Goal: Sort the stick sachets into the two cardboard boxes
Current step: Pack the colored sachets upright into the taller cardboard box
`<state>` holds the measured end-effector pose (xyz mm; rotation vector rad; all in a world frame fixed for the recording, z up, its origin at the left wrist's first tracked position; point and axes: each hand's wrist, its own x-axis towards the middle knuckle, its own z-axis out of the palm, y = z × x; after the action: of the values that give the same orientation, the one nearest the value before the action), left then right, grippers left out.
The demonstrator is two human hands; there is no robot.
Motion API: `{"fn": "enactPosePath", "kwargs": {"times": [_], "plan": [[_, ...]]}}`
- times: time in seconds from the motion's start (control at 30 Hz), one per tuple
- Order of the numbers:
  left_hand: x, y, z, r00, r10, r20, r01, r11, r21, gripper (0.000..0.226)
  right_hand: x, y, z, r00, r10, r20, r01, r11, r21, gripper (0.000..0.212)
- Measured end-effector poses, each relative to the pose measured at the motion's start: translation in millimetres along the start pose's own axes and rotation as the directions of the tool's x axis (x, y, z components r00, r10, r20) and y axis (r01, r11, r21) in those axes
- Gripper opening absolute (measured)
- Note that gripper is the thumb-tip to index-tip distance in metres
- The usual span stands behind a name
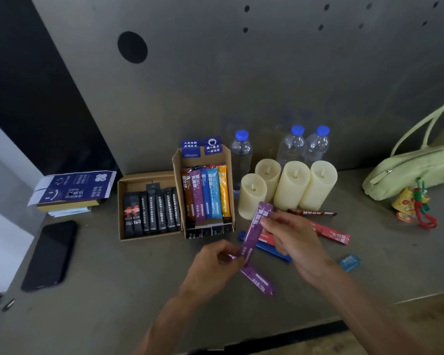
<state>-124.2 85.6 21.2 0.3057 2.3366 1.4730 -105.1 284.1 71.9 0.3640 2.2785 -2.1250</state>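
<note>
Two open cardboard boxes stand side by side on the table. The left box point(121, 198) holds several black stick sachets point(151, 211); the right box point(176, 160) holds coloured ones point(207, 192). My right hand point(292, 239) pinches the upper part of a purple sachet point(255, 230) held upright in front of the boxes. My left hand point(213, 262) grips a second purple sachet point(258, 279) that sticks out to the right, and touches the first one's lower end. Loose on the table lie a red sachet point(332, 233), a brown one point(312, 213), a dark blue one point(274, 251) and a light blue one point(349, 262).
Several cream candles point(292, 185) and three water bottles point(241, 152) stand right of the boxes. A green handbag point(410, 172) with charms lies at far right. A black phone point(50, 254) and a blue printed box point(75, 188) lie at left. A grey wall panel rises behind.
</note>
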Motion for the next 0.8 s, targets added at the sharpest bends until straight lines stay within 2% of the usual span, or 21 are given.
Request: {"fn": "enactPosePath", "kwargs": {"times": [0.13,0.23,0.33,0.43,0.6,0.8], "plan": [[-2.0,5.4,-4.0,0.997,0.067,-0.026,-0.066,0.997,0.026,0.008,6.3,-5.7,14.1,1.000,-0.017,0.019,0.017,0.999,-0.034,0.018],[-3.7,7.7,-7.5,0.995,0.048,-0.090,-0.046,0.999,0.019,0.011,7.8,-8.4,23.9,0.999,-0.036,0.024,0.038,0.997,-0.064,0.014],[-3.5,6.2,-11.1,0.991,0.035,-0.127,-0.041,0.998,-0.039,0.014,8.9,-1.9,33.8,0.996,-0.026,0.087,0.043,0.980,-0.194,0.010],[-2.8,5.5,-13.3,0.988,0.022,-0.155,-0.026,0.999,-0.023,0.020,10.2,5.8,41.4,0.991,-0.036,0.126,0.075,0.947,-0.314,0.004],[-0.3,5.8,-17.8,0.976,-0.005,-0.216,-0.006,0.999,-0.053,0.015,19.1,10.7,49.0,0.995,-0.058,0.080,0.082,0.937,-0.339,0.007],[36.8,6.1,-30.7,0.922,-0.026,-0.385,0.041,0.999,0.030,0.007,39.2,19.6,48.7,0.994,-0.099,-0.055,0.069,0.916,-0.396,0.010]]}}
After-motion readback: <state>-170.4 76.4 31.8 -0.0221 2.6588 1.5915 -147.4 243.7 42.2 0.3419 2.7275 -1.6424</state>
